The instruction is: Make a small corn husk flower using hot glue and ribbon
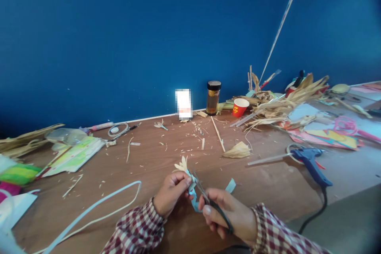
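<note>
Between the thumb and fingers of my left hand (172, 192) is a small pale corn husk flower (181, 164), its petals pointing up and away. A light blue strip (195, 203) hangs from its base. My right hand (230, 213) is closed around the dark handle of a pair of scissors (199, 185). The scissor blades reach up to the blue strip just beside my left fingertips; whether they touch or cut it is hard to make out. A loose light blue scrap (230, 185) lies on the table beyond my right hand.
A blue glue gun (311, 162) lies at right, its cord running off the table edge. Dried corn husks (285, 107), a red paper cup (240, 108) and a dark-lidded jar (213, 99) stand at the back. White cable (104, 202) crosses the left; husk scraps litter the brown table (154, 166).
</note>
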